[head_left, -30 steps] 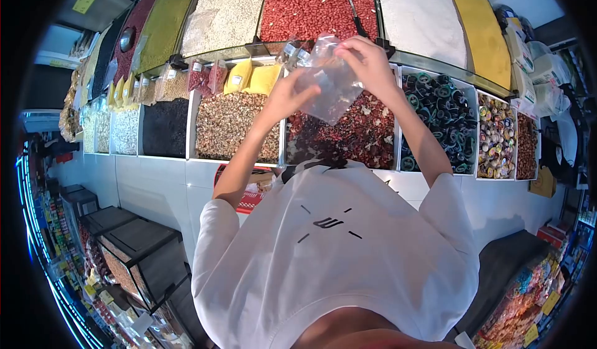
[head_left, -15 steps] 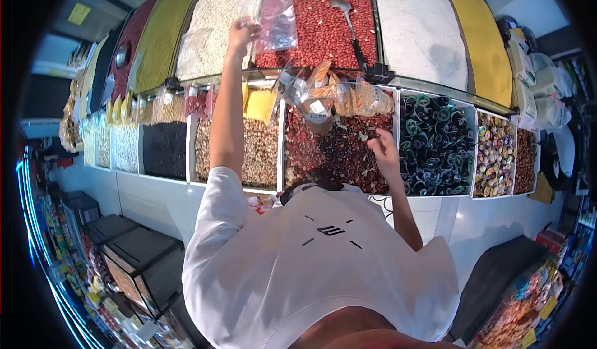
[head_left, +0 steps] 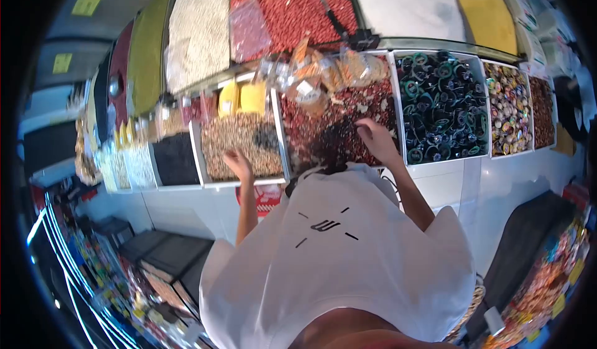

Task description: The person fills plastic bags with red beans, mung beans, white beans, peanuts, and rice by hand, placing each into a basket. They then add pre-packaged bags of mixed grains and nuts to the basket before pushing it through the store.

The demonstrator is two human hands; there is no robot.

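Observation:
My left hand (head_left: pixel 238 164) hovers over a bin of mixed tan and brown grains (head_left: pixel 217 139), its fingers loosely apart with nothing in them. Above the dark red mixed bin (head_left: pixel 367 114), my right hand (head_left: pixel 376 139) hangs with fingers half bent and apart, also holding nothing. A clear plastic bag (head_left: pixel 250 29) lies on the red peanuts (head_left: pixel 286 7) in the back row. Clear bags of orange-brown dry goods (head_left: pixel 320 75) rest at the rear of the dark red bin. Yellow packets (head_left: pixel 252 98) stand behind the grain bin.
A metal scoop with a black handle (head_left: pixel 323 4) lies on the peanuts. Dark green-rimmed packaged pieces (head_left: pixel 443 110) fill the bin at right, beside wrapped sweets (head_left: pixel 510 106). White grain (head_left: pixel 407 7) is at the back. A dark-topped display stand (head_left: pixel 165 256) is on the lower left.
My left hand has let go of the clear bag over the peanuts and come back down toward my body. The bag now lies on the peanuts. The view has shifted and tilted.

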